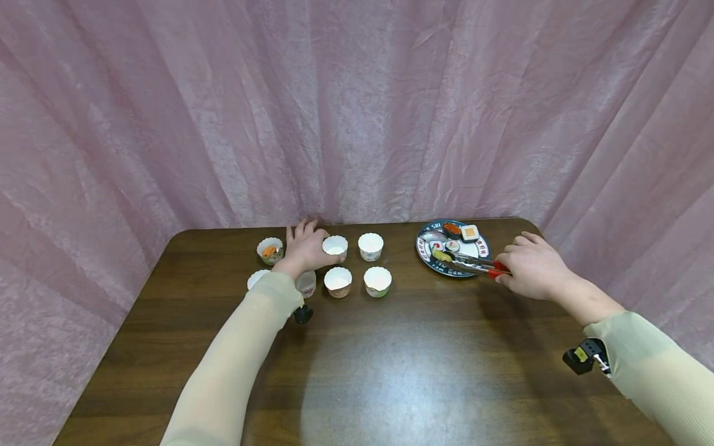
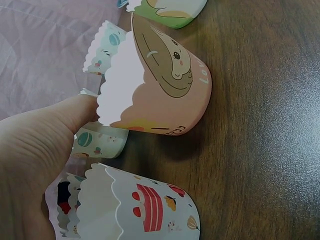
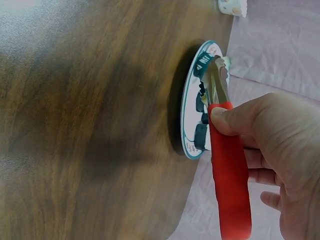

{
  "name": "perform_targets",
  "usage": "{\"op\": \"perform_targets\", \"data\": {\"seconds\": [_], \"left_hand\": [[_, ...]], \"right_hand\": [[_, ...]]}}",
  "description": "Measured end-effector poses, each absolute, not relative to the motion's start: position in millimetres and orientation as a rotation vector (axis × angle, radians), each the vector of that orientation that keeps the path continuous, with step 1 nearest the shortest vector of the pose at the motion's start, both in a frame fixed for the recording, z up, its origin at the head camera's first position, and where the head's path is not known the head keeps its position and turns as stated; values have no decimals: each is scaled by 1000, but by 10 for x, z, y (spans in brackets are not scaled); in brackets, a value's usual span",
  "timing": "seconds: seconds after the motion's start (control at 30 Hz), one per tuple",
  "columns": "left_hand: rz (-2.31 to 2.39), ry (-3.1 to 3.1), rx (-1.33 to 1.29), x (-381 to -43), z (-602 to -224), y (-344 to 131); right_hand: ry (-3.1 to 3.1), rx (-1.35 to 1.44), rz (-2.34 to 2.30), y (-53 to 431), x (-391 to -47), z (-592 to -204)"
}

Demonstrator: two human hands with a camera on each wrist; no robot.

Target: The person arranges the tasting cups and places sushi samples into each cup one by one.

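Note:
My left hand [image 1: 307, 248] is at the back row of paper cups, its thumb and index finger around a white-rimmed paper cup [image 1: 335, 246]; the other fingers spread behind. In the left wrist view the thumb lies against this macaron-print cup [image 2: 102, 142], behind a pink cup [image 2: 165, 100]. My right hand [image 1: 532, 266] grips red-handled metal tongs [image 3: 230, 175] over a round sushi plate [image 1: 426, 263]. A yellow-green piece [image 1: 442, 255] is at the tong tips. On the plate lie a roe sushi [image 1: 452, 230], a square sushi [image 1: 470, 233] and small rolls [image 1: 452, 246].
Other paper cups stand in two rows: a green one [image 1: 377, 282], a cake-print one [image 2: 155, 210], one at the back right [image 1: 370, 246]. The back left cup [image 1: 271, 251] holds something orange. A pink curtain [image 1: 357, 111] hangs behind the wooden table [image 1: 401, 359].

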State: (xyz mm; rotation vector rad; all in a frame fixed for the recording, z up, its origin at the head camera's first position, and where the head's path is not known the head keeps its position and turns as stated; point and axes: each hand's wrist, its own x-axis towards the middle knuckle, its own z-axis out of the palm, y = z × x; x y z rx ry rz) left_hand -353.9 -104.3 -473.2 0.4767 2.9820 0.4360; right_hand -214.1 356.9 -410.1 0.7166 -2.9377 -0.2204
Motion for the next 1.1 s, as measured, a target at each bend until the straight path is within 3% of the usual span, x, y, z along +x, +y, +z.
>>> {"op": "perform_targets", "data": {"seconds": [1.1], "left_hand": [[454, 2989, 473, -3534, -4745, -1037]], "right_hand": [[-2854, 737, -214, 3613, -2139, -4139]]}}
